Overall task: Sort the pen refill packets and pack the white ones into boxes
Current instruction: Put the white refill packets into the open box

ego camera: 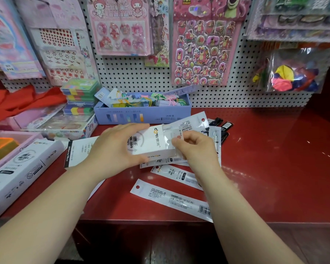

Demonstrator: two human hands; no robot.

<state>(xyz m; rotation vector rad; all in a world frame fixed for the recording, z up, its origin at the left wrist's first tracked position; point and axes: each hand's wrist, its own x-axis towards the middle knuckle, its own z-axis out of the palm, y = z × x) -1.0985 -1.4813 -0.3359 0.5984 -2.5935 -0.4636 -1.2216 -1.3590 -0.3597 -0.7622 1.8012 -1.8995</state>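
The left grip (112, 147) clasps the box (152, 143); the right grip (196, 149) pinches a packet (176, 136). Flimsy, slick, I reckon: hold its end.

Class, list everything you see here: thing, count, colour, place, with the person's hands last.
Counter: one, red, foreground.
Small box: one, white, held mid-counter.
White packets: at least five, on the counter.
Black packets: a few, right of the pile.
Other boxes: two, white, at left.
Tray: one, blue, at the back.
Sticker sheets: several, mostly pink, on the pegboard.
Left hand: grips small box.
Right hand: pinches one white packet at its mouth.
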